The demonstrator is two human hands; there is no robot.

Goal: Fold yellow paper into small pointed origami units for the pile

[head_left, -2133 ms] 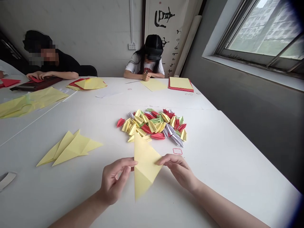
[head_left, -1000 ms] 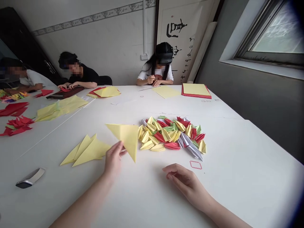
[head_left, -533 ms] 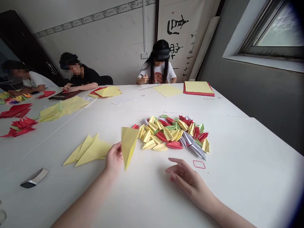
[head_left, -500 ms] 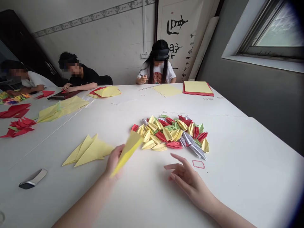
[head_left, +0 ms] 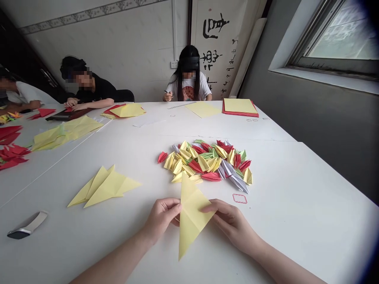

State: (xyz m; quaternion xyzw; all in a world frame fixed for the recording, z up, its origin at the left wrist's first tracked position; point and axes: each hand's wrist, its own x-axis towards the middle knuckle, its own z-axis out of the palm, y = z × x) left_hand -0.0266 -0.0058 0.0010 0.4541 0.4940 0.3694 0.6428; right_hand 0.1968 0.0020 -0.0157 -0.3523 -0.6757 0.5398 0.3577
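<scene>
A yellow paper triangle [head_left: 191,215] with creases is upright between my two hands, its long edge on the left. My left hand [head_left: 162,219] pinches that long edge near its middle, thumb in front. At the right corner, my right hand [head_left: 229,221] has its fingers closed on the paper. Just beyond lies a pile of folded paper pieces [head_left: 207,161] in yellow, red, green and pale purple. Left of my left hand, several yellow triangles [head_left: 106,185] overlap on the white table [head_left: 284,236].
A watch [head_left: 28,225] lies at the near left. Farther back are crumpled yellow sheets [head_left: 68,132], red folded papers [head_left: 13,156], a yellow-and-red stack [head_left: 240,107] and a single yellow sheet [head_left: 203,108]. Three people sit along the far side.
My left hand has brought the yellow triangle rightward to the middle and turned its face toward me. My right hand has closed on its right corner. The view has shifted slightly right.
</scene>
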